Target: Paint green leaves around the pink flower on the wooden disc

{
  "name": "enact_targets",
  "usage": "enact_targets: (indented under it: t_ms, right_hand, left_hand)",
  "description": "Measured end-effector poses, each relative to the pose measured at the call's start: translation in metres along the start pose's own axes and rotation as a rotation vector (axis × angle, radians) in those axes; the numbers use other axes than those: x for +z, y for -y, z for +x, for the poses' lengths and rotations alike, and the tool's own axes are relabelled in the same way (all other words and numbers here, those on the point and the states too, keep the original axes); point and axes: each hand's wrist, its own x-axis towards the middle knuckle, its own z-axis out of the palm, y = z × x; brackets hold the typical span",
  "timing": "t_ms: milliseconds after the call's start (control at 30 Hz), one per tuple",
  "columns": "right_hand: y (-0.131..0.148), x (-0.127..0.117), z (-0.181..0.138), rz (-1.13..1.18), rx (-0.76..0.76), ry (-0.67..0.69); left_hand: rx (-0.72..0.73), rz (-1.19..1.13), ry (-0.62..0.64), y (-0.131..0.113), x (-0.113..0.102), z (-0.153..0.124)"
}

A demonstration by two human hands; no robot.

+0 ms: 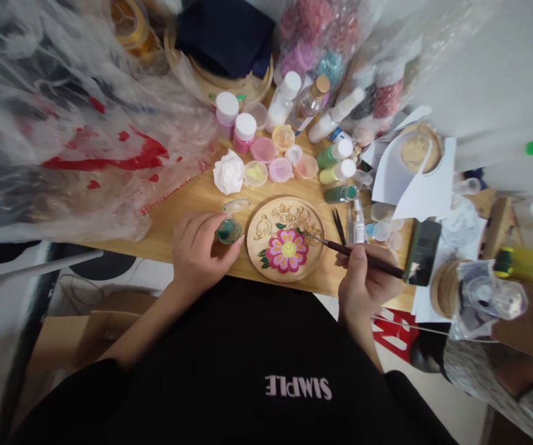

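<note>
A round wooden disc (255, 247) with a pink flower (288, 250), green leaves and gold outlines lies flat near the table's front edge. My right hand (363, 281) pinches a fine paintbrush (338, 248) by its dark handle. The brush's thin tip meets a green leaf beside the flower's upper right. Left of the disc, my left hand (196, 247) curls its thumb and fingers around a small clear cup of green paint (229, 232). The cup's clear lid (236, 205) tilts up behind it.
Small paint cups (263, 150), a crumpled white tissue (229, 172) and several bottles (336, 153) stand behind the disc. Black tweezers (338, 227) lie to its right. A phone (423, 253) is at the right edge. Plastic bags (85, 136) cover the left.
</note>
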Motion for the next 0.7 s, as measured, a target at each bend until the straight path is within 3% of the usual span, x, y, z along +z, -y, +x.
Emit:
enact_targets:
  t_ms: [233, 333, 500, 700]
  right_hand:
    - [0.012, -0.001, 0.008, -0.217, -0.212, 0.141]
    - [0.019, 0.002, 0.012, -0.243, -0.238, 0.167]
    - [0.023, 0.006, 0.016, -0.263, -0.234, 0.193]
    - [0.026, 0.007, 0.021, -0.316, -0.295, 0.195]
  left_hand:
    - [-0.08, -0.062, 0.07, 0.0, -0.001, -0.004]
    - [-0.129, -0.129, 0.078, 0.001, 0.0, -0.005]
    - [-0.05, -0.092, 0.022, 0.001, 0.0, -0.004]
    - [-0.09, -0.067, 0.077, -0.001, -0.002, -0.003]
